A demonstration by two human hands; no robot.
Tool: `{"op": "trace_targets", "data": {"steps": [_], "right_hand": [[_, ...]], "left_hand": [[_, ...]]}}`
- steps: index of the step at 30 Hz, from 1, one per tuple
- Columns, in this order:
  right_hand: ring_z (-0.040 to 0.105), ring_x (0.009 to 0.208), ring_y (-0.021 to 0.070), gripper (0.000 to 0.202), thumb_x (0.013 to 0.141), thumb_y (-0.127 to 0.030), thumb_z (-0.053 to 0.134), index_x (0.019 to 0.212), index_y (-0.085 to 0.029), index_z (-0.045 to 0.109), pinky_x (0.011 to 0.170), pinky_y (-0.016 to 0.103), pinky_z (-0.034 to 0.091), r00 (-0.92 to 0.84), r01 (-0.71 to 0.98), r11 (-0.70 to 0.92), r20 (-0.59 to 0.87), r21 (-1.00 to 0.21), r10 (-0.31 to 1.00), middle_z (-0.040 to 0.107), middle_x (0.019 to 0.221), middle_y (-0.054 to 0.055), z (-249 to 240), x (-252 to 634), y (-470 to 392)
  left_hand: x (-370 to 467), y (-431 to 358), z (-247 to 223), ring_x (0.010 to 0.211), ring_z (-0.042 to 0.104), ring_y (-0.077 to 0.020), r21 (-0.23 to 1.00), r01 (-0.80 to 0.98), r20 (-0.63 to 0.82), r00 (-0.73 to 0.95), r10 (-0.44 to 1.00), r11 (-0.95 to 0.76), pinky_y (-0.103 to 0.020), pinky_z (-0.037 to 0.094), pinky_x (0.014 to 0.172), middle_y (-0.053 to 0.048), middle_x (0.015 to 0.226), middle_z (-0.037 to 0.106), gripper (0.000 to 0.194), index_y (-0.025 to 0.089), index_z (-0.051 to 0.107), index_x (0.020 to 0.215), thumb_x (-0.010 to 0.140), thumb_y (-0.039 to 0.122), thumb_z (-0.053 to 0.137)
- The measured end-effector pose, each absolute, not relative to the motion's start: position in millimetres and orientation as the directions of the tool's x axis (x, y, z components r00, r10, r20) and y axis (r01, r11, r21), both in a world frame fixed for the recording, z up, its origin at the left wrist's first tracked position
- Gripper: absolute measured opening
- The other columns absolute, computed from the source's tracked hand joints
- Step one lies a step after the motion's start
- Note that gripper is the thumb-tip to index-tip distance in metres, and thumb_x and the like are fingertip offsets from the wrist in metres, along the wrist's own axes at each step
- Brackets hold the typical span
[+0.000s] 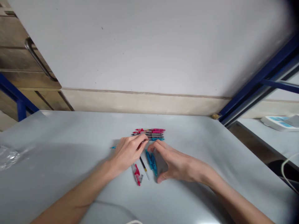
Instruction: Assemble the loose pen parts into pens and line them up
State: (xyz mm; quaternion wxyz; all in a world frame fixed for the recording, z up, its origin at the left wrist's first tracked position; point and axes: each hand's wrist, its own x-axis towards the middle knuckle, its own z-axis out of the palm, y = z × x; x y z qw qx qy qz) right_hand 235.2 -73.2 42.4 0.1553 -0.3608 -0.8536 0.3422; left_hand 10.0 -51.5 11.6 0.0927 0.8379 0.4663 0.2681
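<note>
My left hand [128, 152] is bent over the table with its fingertips pressed together beside a row of pens [154, 134]; what they pinch is hidden. A small blue tip [113, 147] pokes out on its far left side. To the right, my right hand [174, 160] curves with thumb and fingers apart around blue pen parts [151, 162] lying on the table. Between the hands lies a dark pen refill [144, 166] with a pale end. Nearer me is a red and clear pen part [136, 175] with a small grey piece [141, 178] beside it.
The pens in the row are pink, grey and blue. A crumpled clear plastic bag [8, 157] lies at the table's left edge. A small brown roll [215, 116] sits in the far right corner by a blue metal frame [257, 77]. A white cable [134, 221] shows at the near edge.
</note>
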Motion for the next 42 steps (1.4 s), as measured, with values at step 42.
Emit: {"op": "trace_targets", "data": {"steps": [42], "right_hand": [[0.065, 0.068, 0.0162, 0.039, 0.087, -0.053, 0.070, 0.083, -0.015, 0.072, 0.056, 0.024, 0.048, -0.079, -0.143, 0.005, 0.017, -0.990, 0.997, 0.070, 0.075, 0.007, 23.1, 223.0, -52.6]], "left_hand": [[11.9, -52.5, 13.6, 0.075, 0.062, -0.0121, 0.496, 0.561, 0.326, 0.587, 0.741, -0.663, -0.026, 0.048, 0.068, 0.001, 0.095, 0.064, 0.017, 0.024, 0.055, 0.105, 0.106, 0.026, 0.037]]}}
